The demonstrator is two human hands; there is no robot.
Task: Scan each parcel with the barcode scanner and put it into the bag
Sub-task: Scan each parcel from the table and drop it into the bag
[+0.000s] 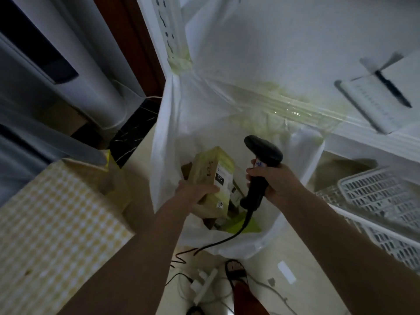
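A large white plastic bag (pixel 168 142) hangs open, taped to a white shelf edge. My left hand (pixel 193 189) grips a taped cardboard parcel (pixel 212 171) with a white label, holding it inside the bag's mouth. Under it lie other parcels (pixel 236 196) and something lime green (pixel 247 226) at the bottom. To the right, my right hand (pixel 275 180) grips the handle of a black barcode scanner (pixel 263 151), whose head points up and away over the bag. Its black cable (pixel 227 239) runs down over the bag's near rim.
A yellow checked surface (pixel 52 223) stands at the left with a cardboard box (pixel 113 178) beside it. White slotted baskets (pixel 381 196) sit on shelves at the right. A notebook with a pen (pixel 375 96) lies on the white shelf. A power strip (pixel 202 287), cables and a sandalled foot (pixel 236 269) are on the floor.
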